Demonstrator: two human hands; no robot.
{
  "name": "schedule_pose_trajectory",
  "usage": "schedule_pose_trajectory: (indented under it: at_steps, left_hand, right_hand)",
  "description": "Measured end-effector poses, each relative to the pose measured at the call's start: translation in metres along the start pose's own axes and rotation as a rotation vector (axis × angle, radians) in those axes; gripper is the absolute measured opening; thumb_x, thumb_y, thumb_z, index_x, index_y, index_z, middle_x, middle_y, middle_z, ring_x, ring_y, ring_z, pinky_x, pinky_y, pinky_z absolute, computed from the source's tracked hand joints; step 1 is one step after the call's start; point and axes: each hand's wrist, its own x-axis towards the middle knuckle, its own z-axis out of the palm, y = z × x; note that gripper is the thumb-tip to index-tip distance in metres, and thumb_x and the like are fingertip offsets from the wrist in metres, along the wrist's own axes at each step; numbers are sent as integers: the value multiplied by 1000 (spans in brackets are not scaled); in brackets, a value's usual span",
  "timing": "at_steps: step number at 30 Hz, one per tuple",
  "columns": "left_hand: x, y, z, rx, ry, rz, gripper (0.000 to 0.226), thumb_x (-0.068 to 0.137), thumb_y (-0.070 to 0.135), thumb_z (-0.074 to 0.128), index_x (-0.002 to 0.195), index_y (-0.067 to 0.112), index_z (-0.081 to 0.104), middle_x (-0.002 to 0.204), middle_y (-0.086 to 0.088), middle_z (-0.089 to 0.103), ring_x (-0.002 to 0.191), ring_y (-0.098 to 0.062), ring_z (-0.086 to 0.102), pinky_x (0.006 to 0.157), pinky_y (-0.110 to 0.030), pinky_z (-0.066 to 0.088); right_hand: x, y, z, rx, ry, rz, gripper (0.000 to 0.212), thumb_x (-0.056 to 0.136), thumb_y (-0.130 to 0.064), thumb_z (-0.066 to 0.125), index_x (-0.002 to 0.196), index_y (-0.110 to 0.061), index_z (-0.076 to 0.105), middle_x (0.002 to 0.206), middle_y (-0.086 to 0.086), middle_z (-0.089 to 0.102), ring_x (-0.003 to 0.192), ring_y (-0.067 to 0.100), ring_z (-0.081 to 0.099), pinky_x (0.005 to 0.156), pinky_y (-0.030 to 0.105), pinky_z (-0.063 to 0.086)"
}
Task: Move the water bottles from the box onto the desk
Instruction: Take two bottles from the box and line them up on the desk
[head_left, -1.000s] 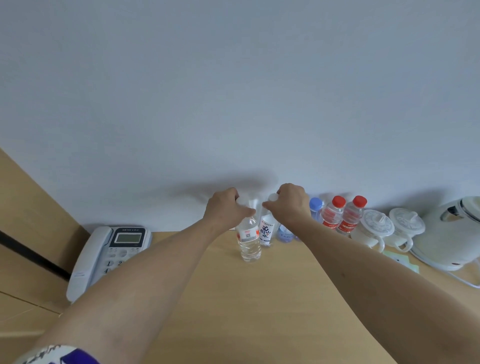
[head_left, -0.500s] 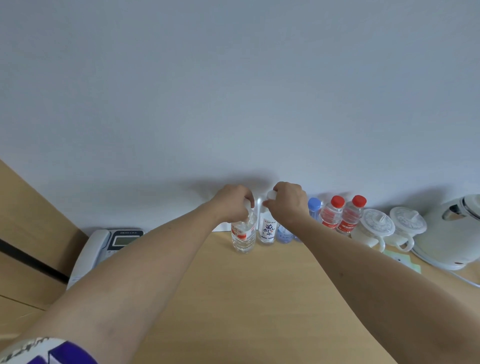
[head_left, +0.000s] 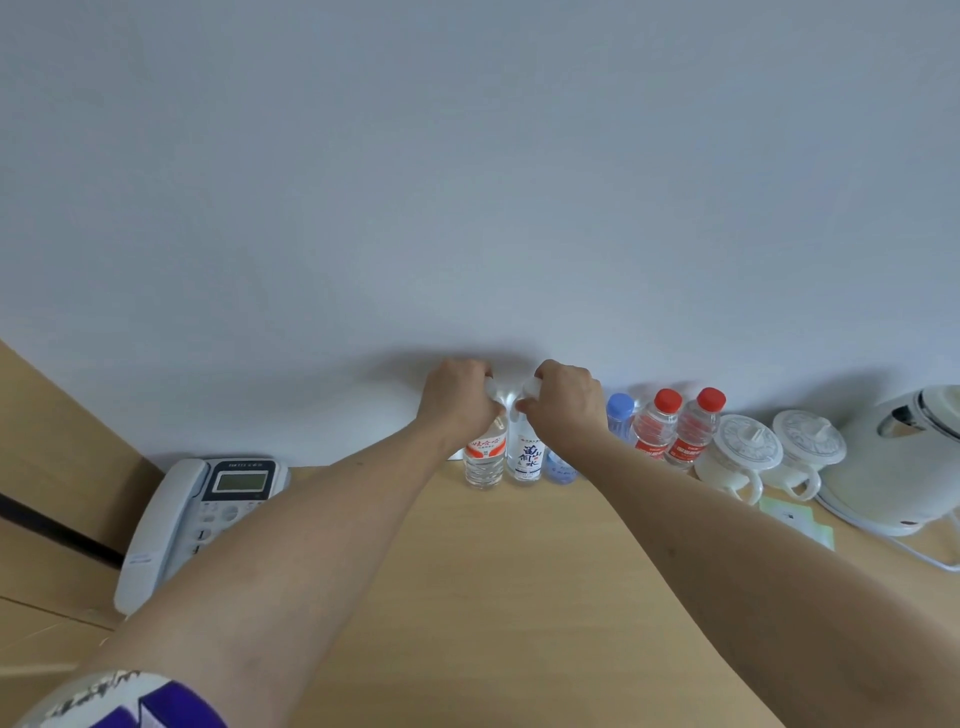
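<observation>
- The left hand (head_left: 457, 397) has its fingers curled round the white-capped neck of a clear plastic water bottle with a red-and-white label (head_left: 485, 457), gripping it from above.
- The right hand (head_left: 566, 402) grips the white cap end of a clear plastic water bottle with a white label and dark characters (head_left: 529, 457) in the same way.
- Both bottles stand upright on the light wooden counter (head_left: 519, 597) at its back edge, against the pale wall (head_left: 467, 182), touching or nearly touching each other.
- Just right of them, partly hidden by the right wrist, stands a small clear bottle with a pale blue label (head_left: 561, 470).
- Further right along the back edge stand a blue-capped clear bottle (head_left: 620, 415) and two red-capped clear bottles with red labels (head_left: 678, 431), side by side.
- Beyond those sit two white lidded ceramic cups (head_left: 769, 457), then a white electric kettle (head_left: 904, 462) near the right edge.
- A grey desk telephone (head_left: 202, 519) lies near the back left corner.
</observation>
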Motion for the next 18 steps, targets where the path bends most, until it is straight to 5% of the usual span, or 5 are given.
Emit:
schedule_pose_trajectory:
  at_steps: [9,18]
  left_hand:
    - [-9,-3,-10,-14,-43,-21,55,81,30,80,131,16,60,124,-7,68,115,-29,61,81,-30,45]
    - [-47,34,-11,41,-77,207,47,88,32,70,131,18,57,128,-8,56,120,-32,51,89,-37,45]
  right_hand:
    - [-15,0,-15,33,14,34,48,86,-32,74,123,-9,53,105,10,64,98,29,60,72,32,40]
    - [-91,20,-40,-58,114,155,43,87,-37,70,123,-15,59,114,9,63,106,29,61,76,34,45]
